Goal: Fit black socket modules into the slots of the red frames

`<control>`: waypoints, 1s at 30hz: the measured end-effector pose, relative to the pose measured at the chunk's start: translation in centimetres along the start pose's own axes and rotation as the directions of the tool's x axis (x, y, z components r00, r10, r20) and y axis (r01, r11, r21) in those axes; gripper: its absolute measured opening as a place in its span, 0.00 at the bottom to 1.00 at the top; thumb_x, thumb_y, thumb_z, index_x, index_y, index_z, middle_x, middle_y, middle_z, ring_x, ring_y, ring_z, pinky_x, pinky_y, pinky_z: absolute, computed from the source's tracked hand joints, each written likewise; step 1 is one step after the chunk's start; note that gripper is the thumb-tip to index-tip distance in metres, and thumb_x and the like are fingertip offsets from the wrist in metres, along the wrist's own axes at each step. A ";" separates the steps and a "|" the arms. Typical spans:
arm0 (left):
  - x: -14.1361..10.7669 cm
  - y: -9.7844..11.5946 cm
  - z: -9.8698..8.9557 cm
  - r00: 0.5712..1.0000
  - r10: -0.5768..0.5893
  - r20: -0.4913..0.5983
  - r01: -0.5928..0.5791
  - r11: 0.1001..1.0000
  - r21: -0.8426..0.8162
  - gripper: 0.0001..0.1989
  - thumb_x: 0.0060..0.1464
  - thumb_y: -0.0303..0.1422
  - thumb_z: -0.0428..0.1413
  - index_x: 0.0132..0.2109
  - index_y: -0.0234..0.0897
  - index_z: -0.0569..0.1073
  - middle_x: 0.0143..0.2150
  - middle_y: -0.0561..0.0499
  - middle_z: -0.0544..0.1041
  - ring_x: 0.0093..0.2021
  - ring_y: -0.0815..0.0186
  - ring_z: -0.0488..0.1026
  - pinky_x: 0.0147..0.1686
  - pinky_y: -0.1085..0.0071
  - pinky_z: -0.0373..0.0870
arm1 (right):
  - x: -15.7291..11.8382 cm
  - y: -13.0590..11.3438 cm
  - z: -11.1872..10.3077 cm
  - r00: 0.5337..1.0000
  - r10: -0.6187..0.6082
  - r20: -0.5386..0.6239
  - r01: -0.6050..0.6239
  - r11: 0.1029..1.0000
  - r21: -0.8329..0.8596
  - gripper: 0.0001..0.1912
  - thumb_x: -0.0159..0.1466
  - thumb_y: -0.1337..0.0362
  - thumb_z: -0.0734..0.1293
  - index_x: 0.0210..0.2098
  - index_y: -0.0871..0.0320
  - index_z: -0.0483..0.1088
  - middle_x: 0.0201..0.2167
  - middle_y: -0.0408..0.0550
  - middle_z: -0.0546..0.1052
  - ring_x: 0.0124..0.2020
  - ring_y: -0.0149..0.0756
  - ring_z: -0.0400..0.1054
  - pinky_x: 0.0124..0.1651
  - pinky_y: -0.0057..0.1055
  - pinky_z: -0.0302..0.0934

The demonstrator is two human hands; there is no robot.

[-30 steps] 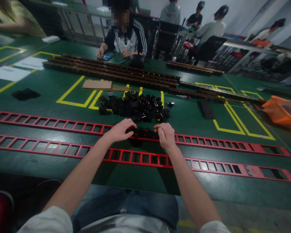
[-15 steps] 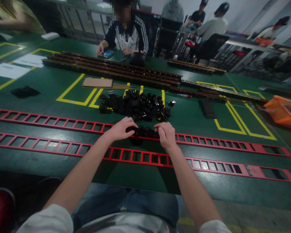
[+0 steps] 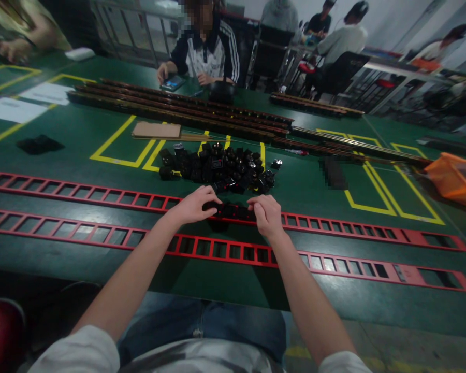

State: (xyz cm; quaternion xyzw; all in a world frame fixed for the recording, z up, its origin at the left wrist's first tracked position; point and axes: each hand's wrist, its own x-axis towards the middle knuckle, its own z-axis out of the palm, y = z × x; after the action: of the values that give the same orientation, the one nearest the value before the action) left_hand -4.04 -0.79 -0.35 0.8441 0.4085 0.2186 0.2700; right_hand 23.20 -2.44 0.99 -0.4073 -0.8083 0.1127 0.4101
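Two long red slotted strips lie across the table, the far strip and the near strip, each with a row of square openings. Small black blocks sit at the middle of the far strip, between my hands. My left hand is curled at the left end of these blocks, thumb and fingers around a dark block. At the right end, my right hand is closed with its fingertips on another black block, partly hidden. Just beyond lies a heap of black blocks.
Behind the heap are a cardboard piece and long dark rails. An orange bag stands at right, white papers and a black bag at left. A person sits opposite with a phone.
My hands stay at nearly the same place on the far strip. The view has shifted slightly. At the far left, another person's hand has come into view.
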 end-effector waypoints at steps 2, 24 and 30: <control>0.0 0.0 0.0 1.000 -0.009 0.003 0.009 1.000 0.017 0.13 0.59 0.35 0.55 0.49 0.40 0.78 0.45 0.47 0.70 0.48 0.59 0.68 0.52 0.57 0.68 | 0.0 0.0 0.0 1.000 -0.007 0.000 0.007 1.000 0.002 0.15 0.71 0.64 0.55 0.35 0.56 0.72 0.26 0.45 0.77 0.31 0.37 0.70 0.40 0.39 0.60; 0.0 0.2 -0.2 0.999 -0.016 0.038 0.012 0.994 0.111 0.13 0.60 0.36 0.56 0.50 0.40 0.76 0.48 0.46 0.69 0.50 0.58 0.67 0.54 0.56 0.68 | -0.1 0.0 0.0 1.000 0.010 0.021 -0.010 1.000 0.002 0.16 0.71 0.63 0.55 0.35 0.56 0.73 0.27 0.45 0.77 0.31 0.37 0.69 0.41 0.38 0.59; 0.1 0.6 -0.3 0.995 -0.052 0.088 0.039 0.989 0.141 0.13 0.61 0.34 0.54 0.51 0.40 0.75 0.49 0.46 0.70 0.51 0.56 0.67 0.54 0.56 0.68 | -0.1 -0.1 0.1 1.000 0.010 0.025 -0.010 1.000 0.006 0.15 0.71 0.63 0.56 0.35 0.56 0.73 0.27 0.45 0.77 0.31 0.38 0.69 0.41 0.39 0.59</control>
State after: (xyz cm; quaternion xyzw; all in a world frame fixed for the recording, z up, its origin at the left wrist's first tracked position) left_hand -3.82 -0.96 0.26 0.8604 0.4291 0.1447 0.2339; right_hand 23.12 -2.54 0.90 -0.4085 -0.8109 0.1221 0.4008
